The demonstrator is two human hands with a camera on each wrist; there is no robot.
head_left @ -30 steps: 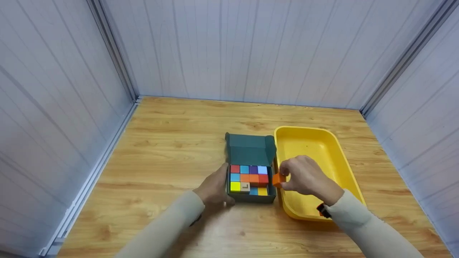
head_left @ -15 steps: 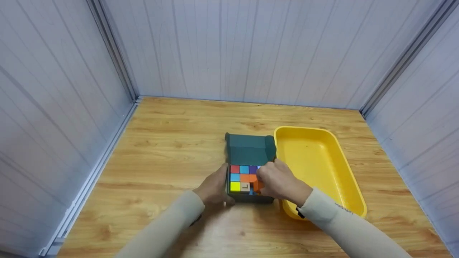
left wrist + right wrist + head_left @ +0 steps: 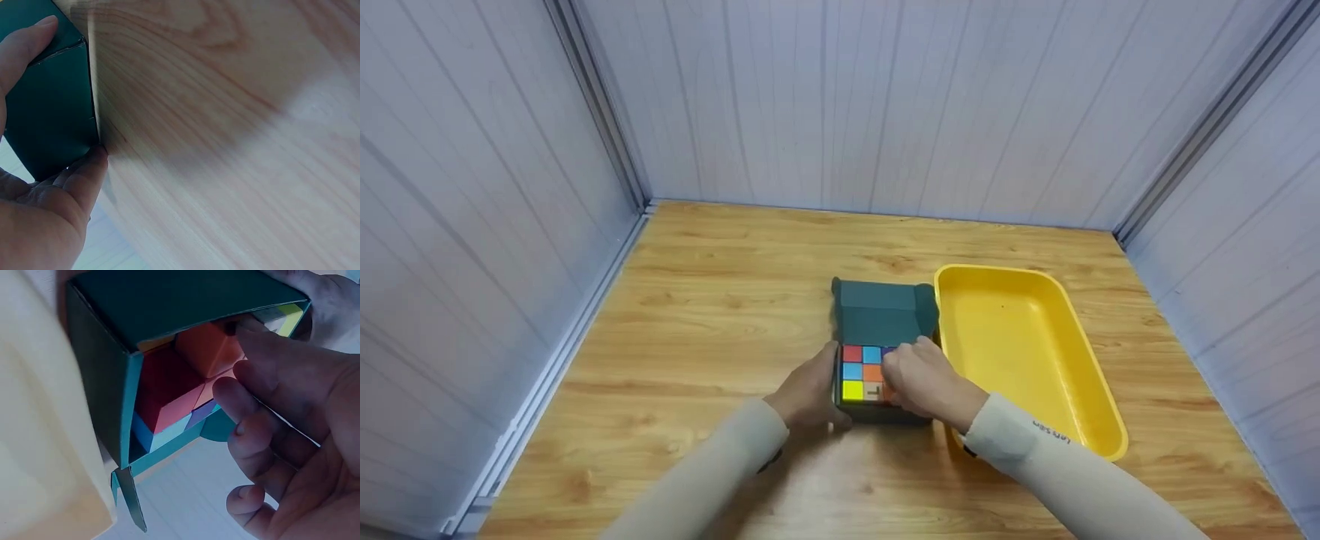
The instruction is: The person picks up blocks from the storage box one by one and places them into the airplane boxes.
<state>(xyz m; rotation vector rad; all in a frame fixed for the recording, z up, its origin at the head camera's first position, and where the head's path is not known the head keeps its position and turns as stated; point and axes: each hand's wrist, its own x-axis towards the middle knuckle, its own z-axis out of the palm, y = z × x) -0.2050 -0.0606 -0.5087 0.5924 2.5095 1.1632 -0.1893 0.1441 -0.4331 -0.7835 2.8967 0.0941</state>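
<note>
A dark green cardboard box [image 3: 885, 414], its lid [image 3: 877, 322] folded back, holds rows of coloured cube blocks. My left hand [image 3: 808, 390] grips the box's left side; the left wrist view shows the thumb on the near face and the fingers round the far edge. My right hand [image 3: 926, 382] is over the box's right part and hides several blocks there. In the right wrist view its thumb and forefinger pinch an orange block [image 3: 205, 349] at the near row. Beside that block lie a red block [image 3: 169, 385] and a light blue block [image 3: 163, 433].
A yellow plastic tray [image 3: 1012, 352] stands right beside the box, partly under my right forearm. Both rest on a wood-grain table [image 3: 720, 315] with pale panel walls [image 3: 840, 105] at the back and sides.
My right hand has moved left from over the yellow tray into the box, carrying the orange block down into the gap in the near row. My left hand stays on the box.
</note>
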